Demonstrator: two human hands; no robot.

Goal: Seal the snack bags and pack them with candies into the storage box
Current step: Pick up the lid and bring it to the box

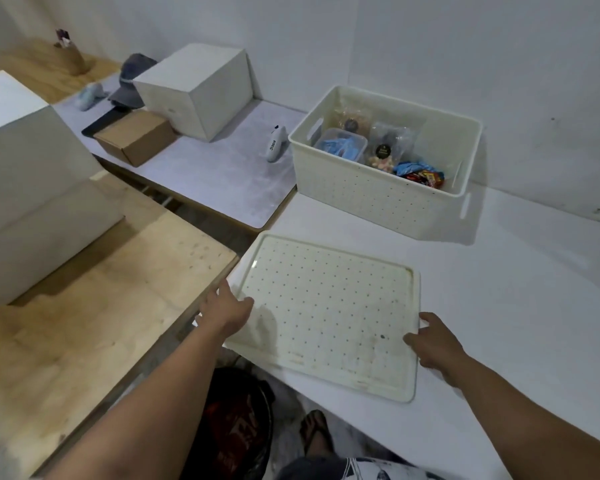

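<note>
Your left hand point(227, 311) grips the left short edge of the lid point(326, 315), thumb over the rim, the fingers hidden beneath it. Your right hand point(433, 344) holds the opposite short edge, thumb and fingers curled onto the raised rim. The lid lies flat, or very nearly so, at the near edge of the white table point(499, 306); I cannot tell whether it is lifted clear.

Judgement on handling: the lid is a thin, perforated plastic panel, light and fairly stiff, though it may flex at the middle if carried by one end. The smooth rim could slip, so the two-edge hold you have is the sound one.

The storage box point(378, 188) stands open further back on the same table, well apart from the lid. Inside it sit two snack bags point(385, 147), a clear tub of blue candies point(340, 145) and loose wrapped candies point(421, 173). Packing appears complete; the lid is not yet on.

To the left of the box lies a white handheld sealer point(274, 143).
</note>
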